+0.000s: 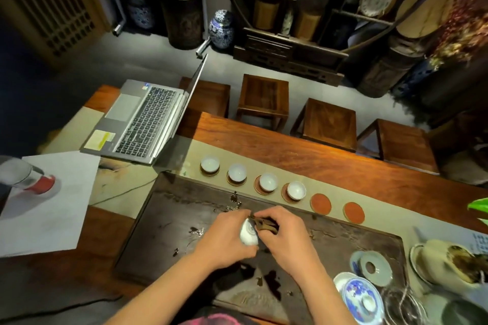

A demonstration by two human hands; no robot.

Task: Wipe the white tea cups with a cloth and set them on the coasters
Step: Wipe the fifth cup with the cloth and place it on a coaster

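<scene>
My left hand [227,237] grips a white tea cup [248,233] tipped on its side above the dark tea tray [163,221]. My right hand [286,232] pinches a brown cloth [265,224] pressed against the cup's mouth. Along the beige runner behind the tray lies a row of round coasters. Several white cups stand upright on them, among them one at the left end [210,163] and one further right [296,190]. Two orange coasters [320,203] [353,212] at the right end of the row are bare.
An open laptop [142,124] and a sheet of paper [47,200] sit at the left. A saucer [376,269], a blue-patterned lidded bowl [363,298] and a cream pot [449,264] crowd the right. Wooden stools [264,97] stand beyond the table.
</scene>
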